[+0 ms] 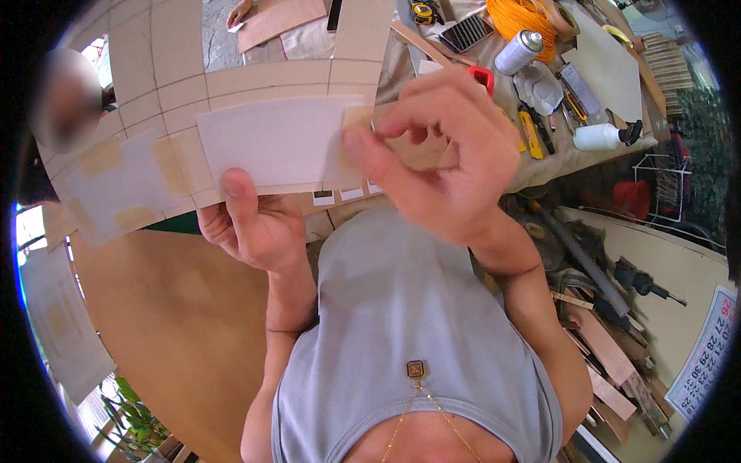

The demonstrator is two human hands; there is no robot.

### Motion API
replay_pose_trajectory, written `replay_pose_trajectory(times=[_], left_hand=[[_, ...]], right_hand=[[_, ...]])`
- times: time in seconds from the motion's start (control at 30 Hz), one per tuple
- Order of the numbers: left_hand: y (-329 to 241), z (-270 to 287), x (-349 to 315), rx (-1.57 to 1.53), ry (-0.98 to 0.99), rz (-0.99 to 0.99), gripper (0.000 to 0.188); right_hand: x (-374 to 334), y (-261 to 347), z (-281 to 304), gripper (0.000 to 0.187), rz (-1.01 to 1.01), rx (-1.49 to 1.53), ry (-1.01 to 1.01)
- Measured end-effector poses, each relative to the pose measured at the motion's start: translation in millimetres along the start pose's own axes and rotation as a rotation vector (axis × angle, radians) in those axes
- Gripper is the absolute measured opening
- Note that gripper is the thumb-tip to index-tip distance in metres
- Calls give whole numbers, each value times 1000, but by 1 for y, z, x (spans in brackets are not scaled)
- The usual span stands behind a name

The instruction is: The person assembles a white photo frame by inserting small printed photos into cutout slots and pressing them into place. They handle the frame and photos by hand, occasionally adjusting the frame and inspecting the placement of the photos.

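A beige cardboard panel (262, 79) with pencilled lines and cut-out openings stands before me. On it lies a white paper rectangle (270, 143), with a strip of tan tape (356, 119) at its right end. My left hand (258, 228) grips the panel's lower edge, thumb on the front and fingers behind. My right hand (455, 150) is curled and slightly blurred. Its thumb rests at the tape, with the index finger bent close by; whatever is between them is hidden. Further left, another pale sheet (127, 181) is fixed to the panel by tan tape pieces.
The bench at right carries an orange cord coil (525, 23), spray can (519, 52), white spray bottle (598, 137), yellow cutter (531, 131) and tape measure (424, 11). Wood offcuts (606, 347) lie below right. Another person (65, 100) is at left; a hand (239, 13) shows beyond the panel.
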State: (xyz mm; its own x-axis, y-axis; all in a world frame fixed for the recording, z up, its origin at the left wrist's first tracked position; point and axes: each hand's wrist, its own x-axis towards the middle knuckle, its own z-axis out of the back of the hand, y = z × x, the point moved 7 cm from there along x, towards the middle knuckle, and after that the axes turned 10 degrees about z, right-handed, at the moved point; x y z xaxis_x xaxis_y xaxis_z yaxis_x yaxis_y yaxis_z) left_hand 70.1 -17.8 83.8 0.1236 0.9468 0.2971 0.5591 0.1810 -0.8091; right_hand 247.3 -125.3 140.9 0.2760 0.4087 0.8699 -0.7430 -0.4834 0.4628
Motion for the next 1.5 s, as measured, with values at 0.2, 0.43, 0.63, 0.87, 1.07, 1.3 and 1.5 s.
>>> replay_pose_trajectory(times=[0.2,0.43,0.63,0.87,1.07,1.3,1.5], left_hand=[[-2,-4,-1,-27,55,16,43],[0,-5,0,-27,86,23,40],[-1,-11,4,-104,189,38,32],[-13,-16,20,115,114,93,27],[-4,-34,39,138,230,251,25],[4,-50,49,22,453,354,23],[15,-53,50,33,448,466,23]], right_hand=[[5,-6,3,25,-27,39,-19],[-4,0,0,25,-112,72,54],[-13,-44,34,19,-251,79,-213],[-212,-162,99,33,-805,-538,21],[-300,-203,88,32,-1272,-28,-172],[-301,-213,87,30,-1431,298,-358],[-300,-205,88,23,-1310,495,-491]])
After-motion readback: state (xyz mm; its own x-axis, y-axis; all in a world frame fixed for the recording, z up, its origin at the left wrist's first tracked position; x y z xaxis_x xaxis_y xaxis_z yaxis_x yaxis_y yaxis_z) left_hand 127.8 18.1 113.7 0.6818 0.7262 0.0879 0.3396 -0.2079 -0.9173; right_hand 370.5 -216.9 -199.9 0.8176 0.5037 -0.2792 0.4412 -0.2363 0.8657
